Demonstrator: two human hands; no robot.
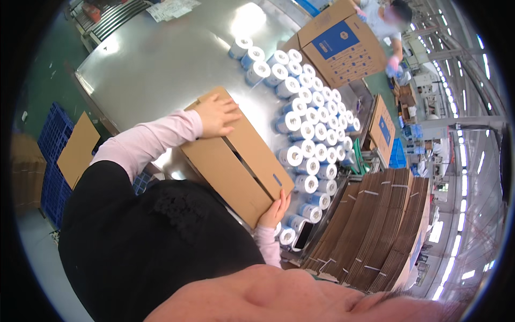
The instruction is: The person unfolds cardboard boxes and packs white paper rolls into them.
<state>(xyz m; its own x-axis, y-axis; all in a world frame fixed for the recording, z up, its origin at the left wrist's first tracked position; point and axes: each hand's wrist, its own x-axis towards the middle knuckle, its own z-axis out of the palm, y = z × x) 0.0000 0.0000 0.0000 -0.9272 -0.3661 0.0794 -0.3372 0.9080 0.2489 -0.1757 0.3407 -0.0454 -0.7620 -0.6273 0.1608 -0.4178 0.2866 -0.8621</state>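
Rests spread left hand (217,115) across a cardboard carton (225,172), clasps its opposite end with curled right hand (274,210), apparently to keep it steady.

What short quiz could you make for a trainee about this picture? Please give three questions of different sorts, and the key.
1. True or false: the top flaps of the box meet without any gap.
2. Which hand lies on the box top, near its far end: (a) right or (b) left?
3. Complete: the white rolls stand on a table made of ____.

Key: 1. False. 2. b, the left hand. 3. Metal.
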